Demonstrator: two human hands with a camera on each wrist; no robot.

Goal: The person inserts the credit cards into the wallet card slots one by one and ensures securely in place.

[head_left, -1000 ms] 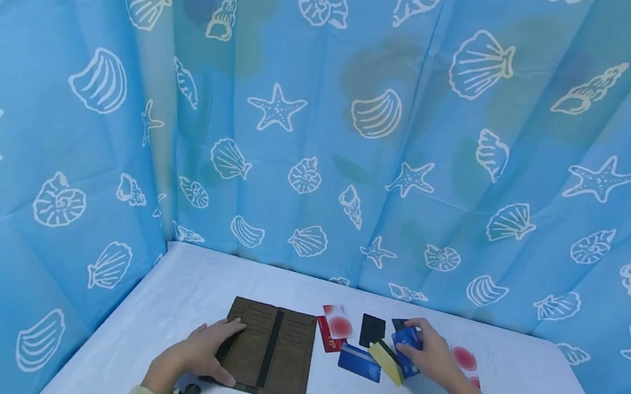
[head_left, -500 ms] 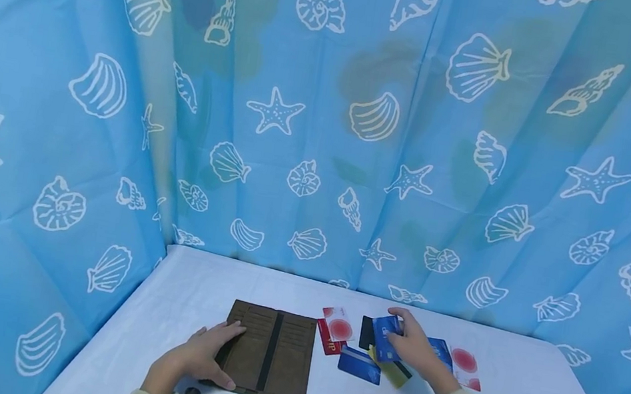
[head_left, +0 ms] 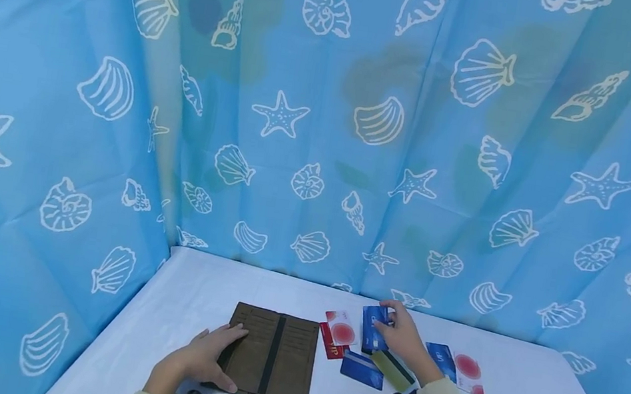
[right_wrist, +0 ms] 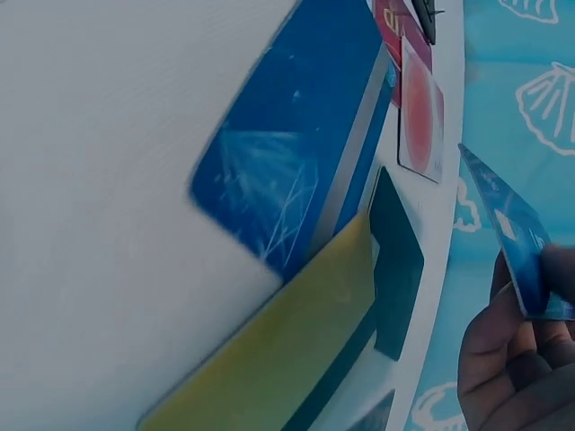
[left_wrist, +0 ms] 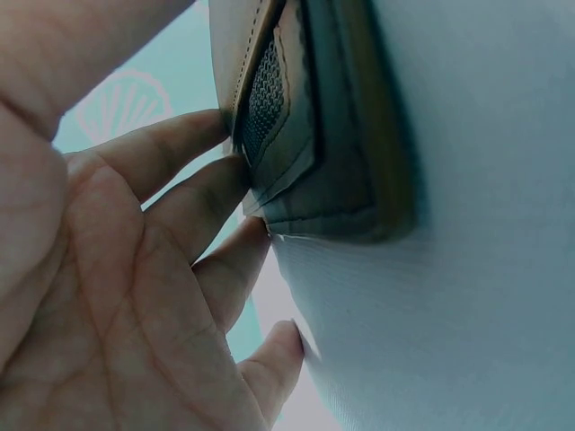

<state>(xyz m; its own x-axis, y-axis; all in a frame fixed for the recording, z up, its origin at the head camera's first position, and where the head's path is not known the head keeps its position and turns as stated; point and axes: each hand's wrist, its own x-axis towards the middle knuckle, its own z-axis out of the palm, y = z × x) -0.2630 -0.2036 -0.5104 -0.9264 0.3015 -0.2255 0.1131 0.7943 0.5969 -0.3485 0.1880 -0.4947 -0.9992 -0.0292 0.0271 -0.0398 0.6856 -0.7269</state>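
An opened brown wallet point(head_left: 291, 369) with rows of card slots and a dark centre band lies on the white table. My left hand point(head_left: 199, 357) rests along its left edge, fingers extended; the left wrist view shows fingertips at the wallet's edge point(left_wrist: 337, 180). My right hand point(head_left: 406, 339) pinches a blue card point(head_left: 372, 326) between thumb and fingers. In the right wrist view this blue card point(right_wrist: 512, 233) is tilted up off the table. Below it lie a gold card point(head_left: 392, 371) with a dark stripe, a blue card with a silver stripe point(head_left: 362, 370) and a black card point(right_wrist: 397, 269).
A red VIP card point(head_left: 334, 349) lies partly under a white card with a red circle point(head_left: 342, 327), beside the wallet. Right of my right hand lie another blue card point(head_left: 441, 359) and a second white-and-red card point(head_left: 469, 372). A shell-patterned blue curtain point(head_left: 311, 142) hangs behind the table.
My right hand has lifted the blue card from the right-hand cards and carried it left, over the black card. Another blue card is uncovered at right. My left hand stays on the wallet.
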